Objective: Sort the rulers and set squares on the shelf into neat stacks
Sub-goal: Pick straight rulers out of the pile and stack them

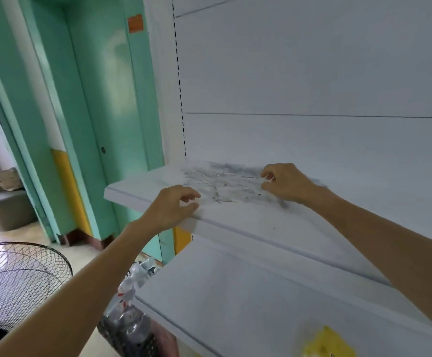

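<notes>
**Both hands at the jumbled heap, sorting barely begun**

Toward the left end of the upper shelf, close against the back panel: a flat jumble of clear rulers and set squares, criss-crossed at all angles. No neat stack anywhere in view. Too transparent and too blurred to tell ruler from set square, piece by piece.

Right hand at the right fringe of the heap, thumb and forefingers closed narrowly on the edge of a clear plastic piece. Probably pinched by the rim for want of any other purchase on something so thin and so flat on the board. Ruler or set square: cannot tell.

Left hand at the front lip of the shelf, just beside the near-left corner of the heap. Fingers half curled, thumb and forefinger parted by a moderate gap, nothing visible between. Likely posed there to steady the pile or to take the next piece, though only a guess.

Judged as the opening of the job: teasing single pieces out of the tangle. Board to the right of the heap a likely spot for stacks by type.

Risk: slick, overlapping plastic, easily dragged along with a lifted piece and off the front lip.

Below, a lower shelf with a blurred yellow object. Off to the left, a fan guard, plastic bottles and a green door frame.
</notes>
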The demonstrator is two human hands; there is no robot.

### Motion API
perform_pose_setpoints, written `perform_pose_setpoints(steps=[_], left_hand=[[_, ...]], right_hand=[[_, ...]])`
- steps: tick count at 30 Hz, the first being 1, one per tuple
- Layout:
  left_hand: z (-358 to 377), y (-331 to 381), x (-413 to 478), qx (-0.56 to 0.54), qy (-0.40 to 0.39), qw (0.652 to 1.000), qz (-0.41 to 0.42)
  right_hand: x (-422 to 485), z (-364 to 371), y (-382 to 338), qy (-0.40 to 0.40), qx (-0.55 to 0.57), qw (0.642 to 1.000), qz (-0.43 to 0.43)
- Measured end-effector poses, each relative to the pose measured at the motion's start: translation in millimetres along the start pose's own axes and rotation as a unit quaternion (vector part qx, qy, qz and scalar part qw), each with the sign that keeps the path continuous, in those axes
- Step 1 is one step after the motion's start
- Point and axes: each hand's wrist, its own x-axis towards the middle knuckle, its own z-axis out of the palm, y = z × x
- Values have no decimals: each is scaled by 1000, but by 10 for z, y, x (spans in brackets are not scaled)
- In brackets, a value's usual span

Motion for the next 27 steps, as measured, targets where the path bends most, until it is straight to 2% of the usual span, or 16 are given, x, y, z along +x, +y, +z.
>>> perform_pose_setpoints(steps=[4, 7, 10, 16, 23, 25, 27], left_hand=[[-48, -316, 337, 64, -51, 997, 1], [-97, -528, 604, 93, -105, 990, -15], [-22, -644, 805, 101, -126, 987, -18], [110, -767, 1039, 35, -97, 993, 61], [77, -882, 1258, 20, -162, 981, 107], [60, -923, 1264, 9, -156, 980, 121], [70, -922, 1253, 22, -152, 977, 146]], right_hand=[[369, 133, 130, -97, -44, 994, 28], [539, 262, 201, -130, -56, 989, 33], [672, 310, 220, -124, -68, 990, 10], [828, 426, 176, -109, -80, 991, -3], [757, 476, 84, -142, -53, 988, 15], [746, 494, 52, -124, -46, 991, 13], [725, 540, -7, -92, -91, 992, -8]])
